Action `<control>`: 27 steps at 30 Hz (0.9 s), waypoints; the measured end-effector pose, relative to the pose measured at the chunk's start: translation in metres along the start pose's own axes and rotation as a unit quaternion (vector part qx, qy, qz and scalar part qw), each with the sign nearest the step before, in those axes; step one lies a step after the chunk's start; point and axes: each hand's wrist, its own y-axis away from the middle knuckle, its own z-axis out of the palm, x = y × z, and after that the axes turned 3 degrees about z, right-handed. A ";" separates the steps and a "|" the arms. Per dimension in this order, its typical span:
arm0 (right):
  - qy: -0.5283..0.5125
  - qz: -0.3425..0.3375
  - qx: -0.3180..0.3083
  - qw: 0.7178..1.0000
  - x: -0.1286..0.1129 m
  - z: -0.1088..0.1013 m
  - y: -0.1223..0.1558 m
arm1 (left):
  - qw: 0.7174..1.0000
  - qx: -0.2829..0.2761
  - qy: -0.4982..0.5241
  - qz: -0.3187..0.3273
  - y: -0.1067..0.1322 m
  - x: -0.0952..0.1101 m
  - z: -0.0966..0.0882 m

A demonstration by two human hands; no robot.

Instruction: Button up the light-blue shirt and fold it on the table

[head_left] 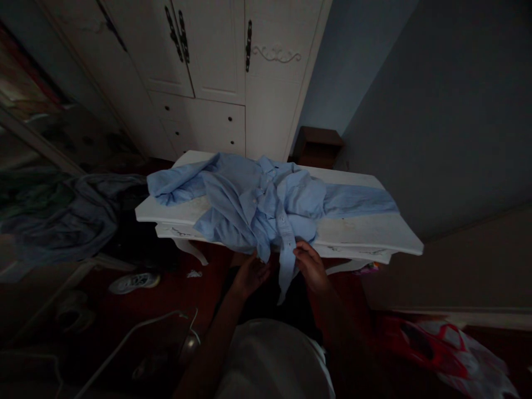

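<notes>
- The shirt [233, 194] lies rumpled across the table [374, 233], from the left edge to the right edge, its front hanging past the near edge.
- The right hand [308, 262] pinches the buttonhole strip [286, 235] by its side, thumb against fingers, off the near edge. A grip this narrow could slip or crease the cloth if pulled hard.
- The left hand [251, 274] has curled fingers at the lower tip of the other front half; whether they pinch it I cannot tell. If they do not, that half could slide away.
- One sleeve [168, 185] juts past the left edge. Its overhang might draw the cloth off that side if the shirt were tugged.
- The other sleeve [361, 199] lies flatter, reaching the right edge; a pull toward the near edge would probably drag it askew.
- Bunched folds around the collar [268, 166] may hide buttons, so the front halves could be matched unevenly.
- The light is dim, making small holes easy to miss.
</notes>
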 end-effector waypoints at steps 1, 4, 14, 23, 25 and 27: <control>-0.024 0.006 -0.001 1.000 -0.001 0.000 0.001 | 1.000 -0.001 0.017 -0.017 -0.005 -0.002 0.001; -0.077 0.016 0.014 0.997 -0.005 0.002 0.002 | 0.998 -0.013 0.052 -0.032 -0.016 -0.005 0.004; -0.130 0.040 0.036 0.990 0.000 -0.005 0.007 | 0.986 -0.062 0.083 0.133 0.031 -0.001 0.010; 0.121 0.010 -0.190 0.974 -0.027 -0.018 -0.015 | 0.995 0.088 0.037 0.042 0.066 -0.037 -0.002; 0.170 -0.013 -0.229 0.958 -0.040 -0.025 -0.025 | 0.993 0.108 0.019 -0.038 0.068 -0.045 -0.011; 0.202 -0.043 -0.246 0.947 -0.051 -0.032 -0.036 | 0.994 0.080 -0.013 -0.077 0.072 -0.052 -0.020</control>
